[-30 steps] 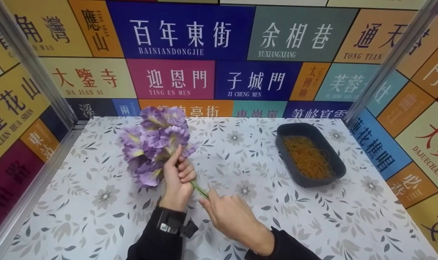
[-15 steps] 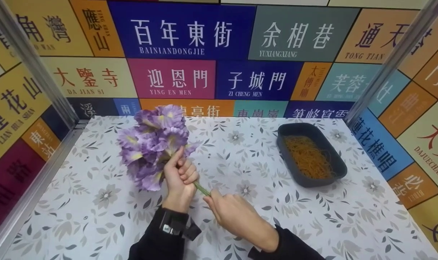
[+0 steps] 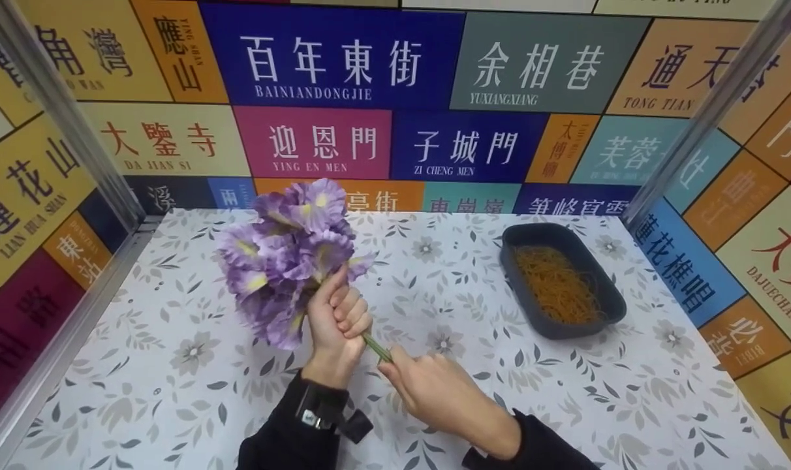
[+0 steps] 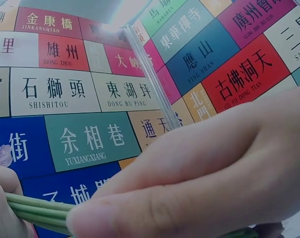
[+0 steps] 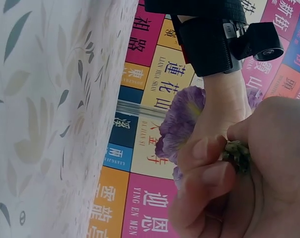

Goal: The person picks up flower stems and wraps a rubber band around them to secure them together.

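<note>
While the left hand [image 3: 339, 320] curls its fingers round slim green stems [image 3: 377, 348] below ruffled purple-and-yellow flowers [image 3: 284, 254], the right hand [image 3: 444, 395] grips their lower ends over the white leaf-patterned desk [image 3: 448, 281]. Probably light, with delicate petals; best held by the stems.

Right hand [image 5: 254, 191] grips green stems [image 5: 237, 155], ends showing; purple petals [image 5: 182, 118] beyond.

Purple flowers [image 3: 284, 261] (ruffled, yellow-marked) slant up and left atop bunched green stems [image 3: 377, 348].
</note>
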### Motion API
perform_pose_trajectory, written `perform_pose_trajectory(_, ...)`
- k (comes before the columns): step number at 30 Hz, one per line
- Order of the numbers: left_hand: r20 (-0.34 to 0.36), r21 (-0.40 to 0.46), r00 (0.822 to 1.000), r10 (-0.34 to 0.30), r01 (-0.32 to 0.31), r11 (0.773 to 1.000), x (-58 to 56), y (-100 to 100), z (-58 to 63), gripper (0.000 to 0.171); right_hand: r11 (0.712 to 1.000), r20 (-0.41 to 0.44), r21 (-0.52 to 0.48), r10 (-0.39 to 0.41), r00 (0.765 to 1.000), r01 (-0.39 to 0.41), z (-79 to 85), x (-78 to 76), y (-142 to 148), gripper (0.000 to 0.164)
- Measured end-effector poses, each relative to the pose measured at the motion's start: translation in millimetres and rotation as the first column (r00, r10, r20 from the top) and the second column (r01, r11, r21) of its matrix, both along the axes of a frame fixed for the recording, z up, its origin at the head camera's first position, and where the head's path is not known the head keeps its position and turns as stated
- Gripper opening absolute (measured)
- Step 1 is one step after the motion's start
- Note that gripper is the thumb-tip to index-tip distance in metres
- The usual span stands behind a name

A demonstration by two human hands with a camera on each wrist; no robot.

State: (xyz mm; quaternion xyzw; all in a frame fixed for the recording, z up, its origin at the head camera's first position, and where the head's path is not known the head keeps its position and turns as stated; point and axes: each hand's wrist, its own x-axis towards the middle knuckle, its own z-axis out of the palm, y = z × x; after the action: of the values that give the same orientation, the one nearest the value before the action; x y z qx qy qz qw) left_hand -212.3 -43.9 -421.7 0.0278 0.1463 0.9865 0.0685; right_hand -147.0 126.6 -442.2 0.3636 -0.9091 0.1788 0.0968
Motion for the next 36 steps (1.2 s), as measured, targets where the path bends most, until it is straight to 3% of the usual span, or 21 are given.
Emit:
perform_pose_trajectory(8,0.003,0.04,1.0,-0.017,0.017,0.999,3.8,-2,5.3,0.057,1.0,0.052,-0.008,-0.003,0.999,0.004,18.1,-2.6,13,0.026)
perform_pose_trajectory(12,0.01,0.061,1.0,-0.02,0.02,0.998,3.8,-4,8.2,0.059,0.992,0.065,-0.081,-0.095,0.993,0.1,37.5,-14.2,38,0.025)
perform_pose_trajectory(17,0.015,0.08,1.0,-0.015,0.014,0.997,3.9,-5,9.4,0.058,0.95,0.056,-0.184,-0.246,0.968,0.252,58.1,-32.1,84,0.027)
perform_pose_trajectory(22,0.024,0.086,1.0,-0.007,0.005,0.996,4.4,-7,9.0,0.057,0.876,0.025,-0.284,-0.399,0.917,0.389,63.2,-51.7,133,0.023)
perform_pose_trajectory(26,0.025,0.089,1.0,-0.014,0.012,0.996,4.3,-7,8.1,0.057,0.827,0.079,-0.265,-0.494,0.866,0.496,56.7,-69.2,170,0.032)
perform_pose_trajectory(32,0.034,0.1,0.999,-0.019,0.015,0.995,4.8,-7,8.6,0.057,0.759,0.292,-0.129,-0.586,0.756,0.638,30.7,-94.4,215,0.056)
perform_pose_trajectory(34,0.037,0.104,0.999,-0.018,0.015,0.994,4.8,-6,9.3,0.057,0.743,0.311,-0.1,-0.608,0.731,0.661,17.5,-102.6,225,0.056)
perform_pose_trajectory(36,0.039,0.103,0.999,-0.019,0.015,0.995,5.1,-6,10.0,0.057,0.737,0.297,-0.085,-0.624,0.723,0.671,2.7,-110.2,232,0.05)
